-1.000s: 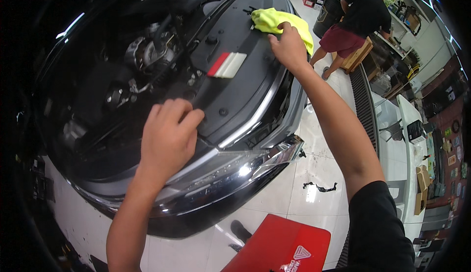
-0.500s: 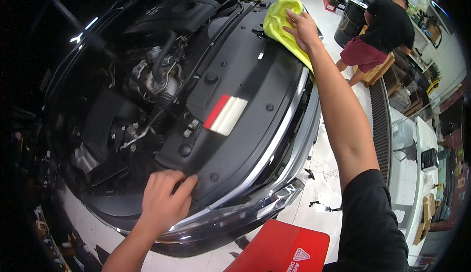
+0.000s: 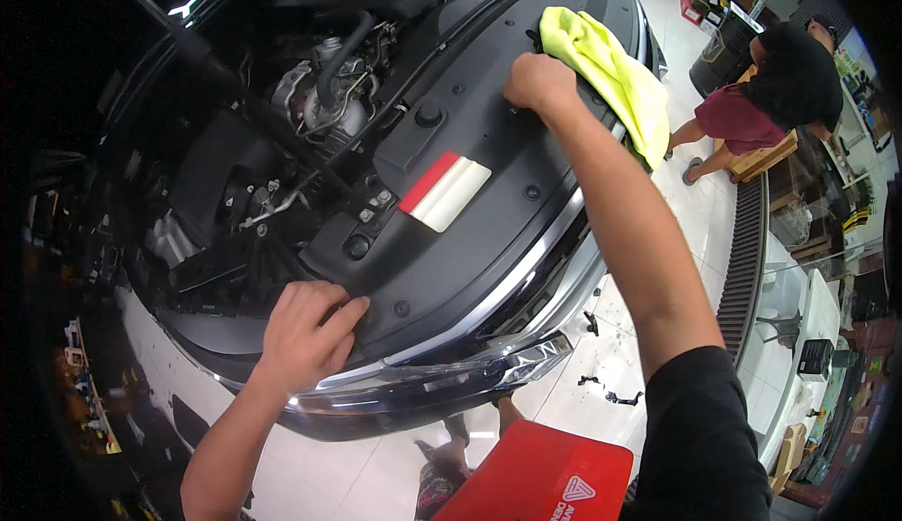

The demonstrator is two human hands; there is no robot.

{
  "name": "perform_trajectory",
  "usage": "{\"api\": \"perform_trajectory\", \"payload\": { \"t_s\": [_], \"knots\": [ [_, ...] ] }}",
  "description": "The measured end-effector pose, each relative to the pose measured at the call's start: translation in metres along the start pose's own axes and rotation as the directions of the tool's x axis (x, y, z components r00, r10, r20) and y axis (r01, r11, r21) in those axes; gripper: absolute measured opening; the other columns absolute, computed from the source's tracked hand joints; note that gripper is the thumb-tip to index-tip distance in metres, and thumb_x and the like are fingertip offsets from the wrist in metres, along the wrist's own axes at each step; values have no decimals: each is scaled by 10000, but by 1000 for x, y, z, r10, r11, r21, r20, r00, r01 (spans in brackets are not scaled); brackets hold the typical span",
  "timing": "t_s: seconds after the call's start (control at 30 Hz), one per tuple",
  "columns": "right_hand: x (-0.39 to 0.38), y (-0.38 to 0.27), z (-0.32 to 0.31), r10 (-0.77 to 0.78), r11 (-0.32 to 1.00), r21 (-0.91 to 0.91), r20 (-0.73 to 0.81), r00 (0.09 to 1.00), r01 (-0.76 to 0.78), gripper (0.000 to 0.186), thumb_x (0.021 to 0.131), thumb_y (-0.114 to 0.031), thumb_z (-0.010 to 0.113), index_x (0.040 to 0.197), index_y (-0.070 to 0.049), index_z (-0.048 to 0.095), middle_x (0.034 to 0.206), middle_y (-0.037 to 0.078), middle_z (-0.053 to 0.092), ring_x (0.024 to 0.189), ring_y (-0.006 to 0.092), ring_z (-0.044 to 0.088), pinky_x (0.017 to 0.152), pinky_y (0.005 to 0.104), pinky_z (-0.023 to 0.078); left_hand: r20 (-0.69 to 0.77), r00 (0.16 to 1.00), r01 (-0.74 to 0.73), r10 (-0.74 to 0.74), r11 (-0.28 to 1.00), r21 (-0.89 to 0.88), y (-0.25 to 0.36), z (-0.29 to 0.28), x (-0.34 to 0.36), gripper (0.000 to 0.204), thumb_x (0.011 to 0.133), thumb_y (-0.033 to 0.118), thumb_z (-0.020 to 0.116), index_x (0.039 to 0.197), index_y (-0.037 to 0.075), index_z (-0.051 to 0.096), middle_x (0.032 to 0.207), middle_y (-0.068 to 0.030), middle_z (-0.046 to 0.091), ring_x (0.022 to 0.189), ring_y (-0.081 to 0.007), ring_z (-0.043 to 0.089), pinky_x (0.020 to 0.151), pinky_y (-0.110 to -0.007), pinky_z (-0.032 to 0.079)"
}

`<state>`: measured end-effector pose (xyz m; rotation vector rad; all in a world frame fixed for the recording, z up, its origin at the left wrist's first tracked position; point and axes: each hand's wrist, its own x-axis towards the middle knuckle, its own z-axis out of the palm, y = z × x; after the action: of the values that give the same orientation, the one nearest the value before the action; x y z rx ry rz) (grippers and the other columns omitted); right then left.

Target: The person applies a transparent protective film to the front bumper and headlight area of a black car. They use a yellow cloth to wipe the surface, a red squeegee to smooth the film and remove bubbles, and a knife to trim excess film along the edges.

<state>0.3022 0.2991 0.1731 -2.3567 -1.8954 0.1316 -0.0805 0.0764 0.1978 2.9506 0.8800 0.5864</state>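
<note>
The car's black front cover panel (image 3: 489,136) lies beside the exposed engine bay. On the panel rests a flat red-and-white squeegee (image 3: 444,191), apart from both hands. My right hand (image 3: 543,81) is closed low over the far part of the panel. Its fingertips are pinched together, and what they hold is too small and hidden to name. A bright yellow cloth (image 3: 611,75) lies rumpled just right of that hand, draped over the front edge. My left hand (image 3: 315,333) rests at the near left end of the panel, fingers loosely bent, thumb apart, holding nothing.
A red flat pouch (image 3: 545,474) sits at the lower edge. Beside it show legs and patterned cloth. Black clips (image 3: 590,324) lie on the white floor (image 3: 611,352). A person (image 3: 780,98) bends over at the right, near a black drum (image 3: 723,56) and a white table (image 3: 813,333).
My right hand has let go of the yellow cloth and moved left onto the panel, closing where a small white piece lay. The view has shifted; the squeegee stays put on the panel.
</note>
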Motion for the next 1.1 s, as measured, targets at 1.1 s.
{"api": "perform_trajectory", "payload": {
  "t_s": [1.1],
  "knots": [
    [-384,12,203,-97,393,399,-878,469,828,517,1040,41,500,1555,11,468,1039,55,664,723,34,501,613,180,420,-231,935,-184,269,925,332,0,35,-51,297,1053,245,597,1239,76,755,1159,-86,757,1033,-184,699,951,-324,538]
  ]
}}
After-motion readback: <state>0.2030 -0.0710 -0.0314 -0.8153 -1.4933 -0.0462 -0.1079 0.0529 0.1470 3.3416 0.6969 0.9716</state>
